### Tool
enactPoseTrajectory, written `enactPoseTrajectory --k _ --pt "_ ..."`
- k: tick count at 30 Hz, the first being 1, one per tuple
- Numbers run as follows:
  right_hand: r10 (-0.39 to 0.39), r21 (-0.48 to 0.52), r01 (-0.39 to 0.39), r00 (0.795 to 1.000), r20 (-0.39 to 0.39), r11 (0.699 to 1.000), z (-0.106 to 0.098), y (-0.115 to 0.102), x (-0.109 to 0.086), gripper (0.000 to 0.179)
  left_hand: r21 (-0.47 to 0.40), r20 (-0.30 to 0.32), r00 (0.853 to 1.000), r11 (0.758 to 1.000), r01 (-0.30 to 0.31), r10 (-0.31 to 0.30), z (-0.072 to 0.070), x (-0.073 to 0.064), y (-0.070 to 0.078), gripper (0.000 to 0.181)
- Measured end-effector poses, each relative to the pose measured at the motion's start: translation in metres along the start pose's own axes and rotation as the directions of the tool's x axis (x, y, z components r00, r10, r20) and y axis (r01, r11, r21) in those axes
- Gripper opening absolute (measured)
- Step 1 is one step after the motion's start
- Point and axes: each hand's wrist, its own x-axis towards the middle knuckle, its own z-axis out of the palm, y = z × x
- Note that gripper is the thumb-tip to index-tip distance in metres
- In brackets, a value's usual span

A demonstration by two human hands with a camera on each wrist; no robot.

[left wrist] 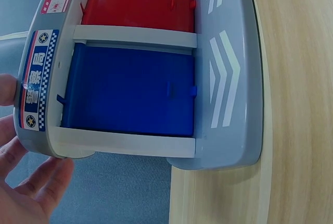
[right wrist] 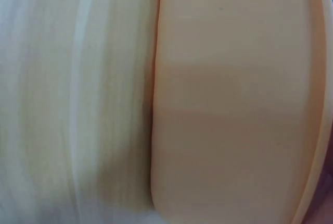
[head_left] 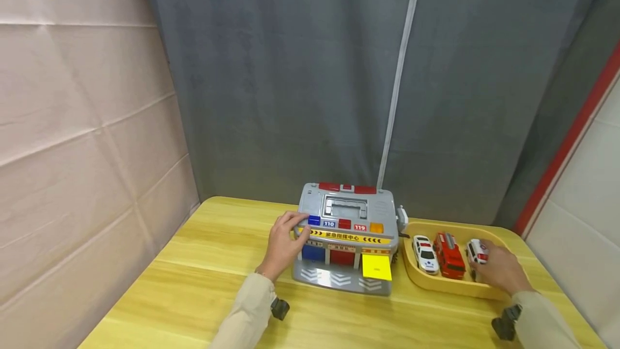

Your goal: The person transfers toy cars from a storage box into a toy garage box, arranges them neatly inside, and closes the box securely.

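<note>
A grey toy emergency station stands on the table, with a blue door and a red door down and a yellow door raised outward. My left hand rests on its left roof corner, fingers loosely spread. To the right, a yellow tray holds a white police car, a red fire engine and a white toy ambulance. At the tray's right end my right hand grips the ambulance, covering part of it. The right wrist view shows mainly the tray's outer wall.
The wooden table extends in front and to the left. A grey curtain hangs behind it, with pale cloth walls at the sides. A grey knob-like part sticks out from the station's right side, close to the tray.
</note>
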Motion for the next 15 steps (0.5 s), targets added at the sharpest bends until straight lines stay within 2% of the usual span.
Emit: enactPoseTrajectory --k 6,15 --pt "0.04 -0.009 -0.04 0.996 0.082 0.999 -0.0007 -0.0005 0.003 0.081 -0.014 -0.006 1.0 1.0 -0.001 0.001 -0.0001 -0.0017 0.0 0.029" --pt "0.078 0.01 -0.08 0.993 0.094 0.997 0.0 -0.0001 0.0069 0.082 -0.013 0.001 1.0 1.0 0.018 -0.018 0.0018 -0.0004 -0.0024 0.03"
